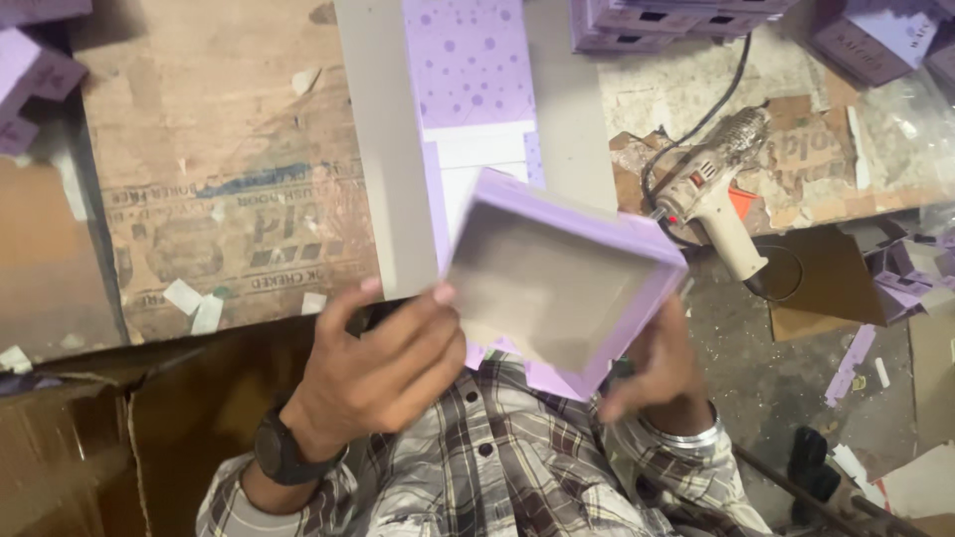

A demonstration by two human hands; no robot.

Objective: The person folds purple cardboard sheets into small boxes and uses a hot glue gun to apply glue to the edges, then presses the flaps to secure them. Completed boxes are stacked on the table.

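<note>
Above the person's lap, in front of the checked shirt (pixel 497 467), a shallow purple box (pixel 562 278) was held up between two hands, tilted so that its open grey inside faced the camera. The left hand (pixel 383 373), with a dark watch (pixel 284 452) at the wrist, gripped the box's left wall, its fingers (pixel 418 308) closed over the near edge; the right hand (pixel 662 373), with a metal bangle (pixel 686 438) at the wrist, was closed on the lower right corner from beneath. The box looked light and fairly stiff, being board covered with paper, yet its thin walls would probably bow or crease if squeezed hard in the middle, so the corners and rims seemed the safest places to hold it. The paper skin looked smooth rather than slippery. Behind it on the bench (pixel 229 199) lay a long grey board (pixel 383 149) with a dotted purple sheet (pixel 468 60) on it, and to the right a white heat gun (pixel 711 189) with a black cord (pixel 716 99). More purple boxes (pixel 647 20) were stacked at the top edge, cut off by the frame. The box's underside and outer far walls were hidden, the right thumb could not be made out, and motion blur softened the box and both hands.
</note>
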